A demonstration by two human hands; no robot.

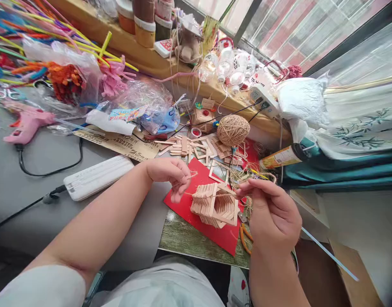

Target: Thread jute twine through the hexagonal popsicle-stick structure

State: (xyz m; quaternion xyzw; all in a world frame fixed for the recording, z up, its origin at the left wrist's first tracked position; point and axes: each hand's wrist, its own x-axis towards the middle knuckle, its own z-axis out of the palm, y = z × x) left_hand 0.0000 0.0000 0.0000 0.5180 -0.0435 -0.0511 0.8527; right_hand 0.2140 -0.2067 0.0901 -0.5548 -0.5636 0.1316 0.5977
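"COATED" and "ABRASIVE", printed repeatedly, on a brown sheet

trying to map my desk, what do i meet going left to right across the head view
Pink glue gun → long white box with a cable → left hand → stack of wooden stick frames → right hand → thin pale stick

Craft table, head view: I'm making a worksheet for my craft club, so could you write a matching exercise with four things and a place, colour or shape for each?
Things:
1. Glue gun
2. Stack of wooden frames
3. Twine strand
4. Twine ball

Places, colours, shapes:
A. running between the left hand and the right hand
B. round
C. on the red sheet
D. pink

Pairs: 1-D, 2-C, 3-A, 4-B
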